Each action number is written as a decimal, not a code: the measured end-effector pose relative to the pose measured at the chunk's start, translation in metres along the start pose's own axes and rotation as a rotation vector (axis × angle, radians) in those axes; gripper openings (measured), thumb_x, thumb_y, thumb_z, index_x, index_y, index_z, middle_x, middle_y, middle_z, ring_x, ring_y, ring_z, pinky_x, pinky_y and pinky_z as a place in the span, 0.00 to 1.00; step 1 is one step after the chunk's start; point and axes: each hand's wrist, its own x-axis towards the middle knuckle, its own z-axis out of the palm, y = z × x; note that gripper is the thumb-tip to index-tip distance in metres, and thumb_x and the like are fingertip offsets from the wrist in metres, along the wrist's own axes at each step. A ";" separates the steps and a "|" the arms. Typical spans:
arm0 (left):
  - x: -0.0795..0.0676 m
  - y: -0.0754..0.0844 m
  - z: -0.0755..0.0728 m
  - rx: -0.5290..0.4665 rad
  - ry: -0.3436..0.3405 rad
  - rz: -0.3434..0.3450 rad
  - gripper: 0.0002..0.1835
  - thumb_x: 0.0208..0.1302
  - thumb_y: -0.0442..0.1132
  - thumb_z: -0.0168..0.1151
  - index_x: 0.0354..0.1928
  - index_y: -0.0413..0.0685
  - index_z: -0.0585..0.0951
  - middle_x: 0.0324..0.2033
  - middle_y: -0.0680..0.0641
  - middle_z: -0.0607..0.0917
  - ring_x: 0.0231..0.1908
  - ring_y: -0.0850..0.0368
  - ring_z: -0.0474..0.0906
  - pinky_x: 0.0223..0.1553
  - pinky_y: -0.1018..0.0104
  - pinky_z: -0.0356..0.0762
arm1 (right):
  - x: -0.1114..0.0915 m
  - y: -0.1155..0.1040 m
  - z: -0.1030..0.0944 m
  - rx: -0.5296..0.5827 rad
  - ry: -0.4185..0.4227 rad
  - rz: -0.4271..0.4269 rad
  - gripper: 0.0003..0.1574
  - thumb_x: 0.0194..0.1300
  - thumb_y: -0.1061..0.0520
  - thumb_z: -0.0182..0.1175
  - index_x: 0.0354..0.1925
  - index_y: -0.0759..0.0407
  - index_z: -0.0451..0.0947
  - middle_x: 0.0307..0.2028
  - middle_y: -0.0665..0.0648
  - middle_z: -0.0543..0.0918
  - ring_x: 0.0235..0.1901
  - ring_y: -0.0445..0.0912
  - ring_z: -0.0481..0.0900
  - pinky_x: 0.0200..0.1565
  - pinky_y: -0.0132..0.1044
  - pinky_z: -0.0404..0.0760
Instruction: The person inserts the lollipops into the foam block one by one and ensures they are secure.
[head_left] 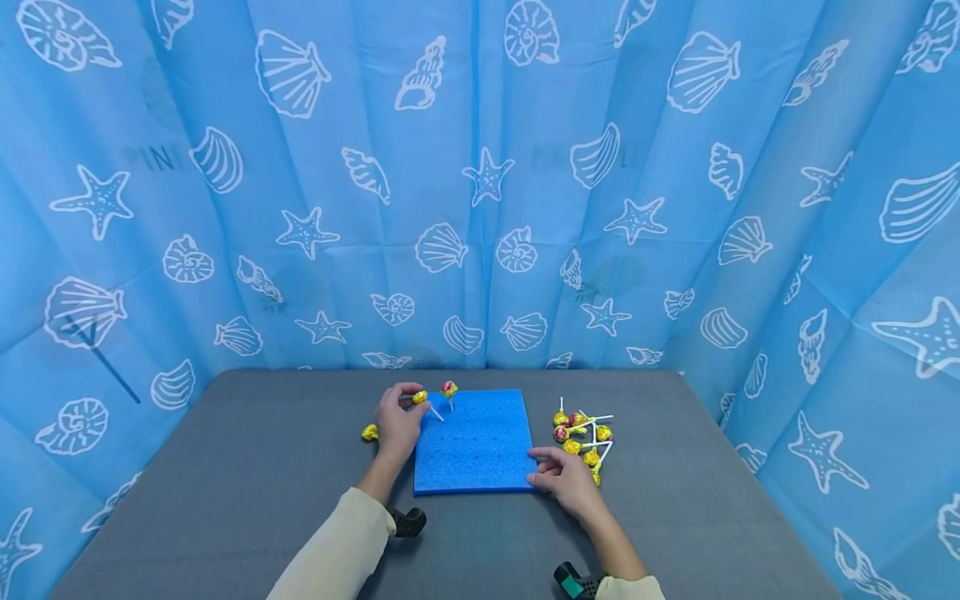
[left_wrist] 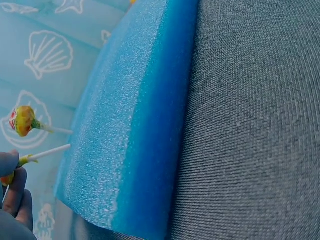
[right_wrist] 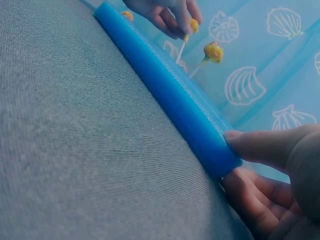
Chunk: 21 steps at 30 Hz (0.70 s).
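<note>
My left hand (head_left: 397, 423) pinches a yellow-wrapped lollipop (head_left: 420, 397) by its candy end, over the back left part of a blue foam board (head_left: 480, 475). In the left wrist view the stick (left_wrist: 50, 152) slants down toward the foam surface; whether its tip has entered the foam I cannot tell. Another lollipop (head_left: 449, 388), red and yellow, stands upright in the board just to the right. My right hand (head_left: 572, 485) grips the board's front right edge, the thumb (right_wrist: 245, 142) on top and the fingers (right_wrist: 245, 192) low against the side.
Several lollipops (head_left: 592, 457) lie in a loose pile to the right of the board. One more yellow candy (head_left: 370, 432) lies by my left hand. Small holes dot the foam. A grey cloth-covered table (head_left: 300, 467) lies beneath, with a blue shell-print curtain (head_left: 487, 275) behind.
</note>
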 end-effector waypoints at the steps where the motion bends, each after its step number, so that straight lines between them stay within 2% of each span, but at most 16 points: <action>1: 0.000 0.000 0.000 0.006 -0.004 0.003 0.11 0.61 0.32 0.68 0.45 0.48 0.80 0.44 0.45 0.79 0.46 0.48 0.79 0.50 0.52 0.78 | 0.000 0.000 0.000 0.000 -0.001 0.000 0.20 0.59 0.63 0.69 0.51 0.59 0.81 0.32 0.52 0.78 0.30 0.46 0.74 0.30 0.33 0.75; 8: 0.000 0.002 0.000 0.078 -0.037 0.058 0.10 0.61 0.32 0.68 0.44 0.49 0.81 0.43 0.47 0.79 0.44 0.50 0.79 0.47 0.53 0.80 | 0.000 0.000 -0.001 0.014 -0.009 -0.001 0.20 0.59 0.62 0.69 0.51 0.59 0.81 0.32 0.53 0.78 0.30 0.46 0.74 0.30 0.33 0.76; 14: -0.002 0.006 0.001 0.138 -0.096 0.138 0.11 0.61 0.31 0.68 0.44 0.49 0.81 0.44 0.48 0.78 0.44 0.51 0.78 0.46 0.55 0.80 | 0.000 0.000 -0.001 0.009 -0.006 -0.008 0.20 0.59 0.63 0.69 0.51 0.59 0.81 0.32 0.53 0.77 0.30 0.46 0.74 0.30 0.32 0.75; 21: -0.003 0.014 0.002 0.159 -0.154 0.209 0.10 0.60 0.31 0.68 0.43 0.49 0.82 0.44 0.47 0.80 0.45 0.49 0.80 0.47 0.53 0.80 | 0.000 -0.001 0.000 0.003 -0.001 -0.007 0.20 0.58 0.63 0.69 0.51 0.59 0.81 0.31 0.53 0.77 0.30 0.46 0.74 0.29 0.33 0.75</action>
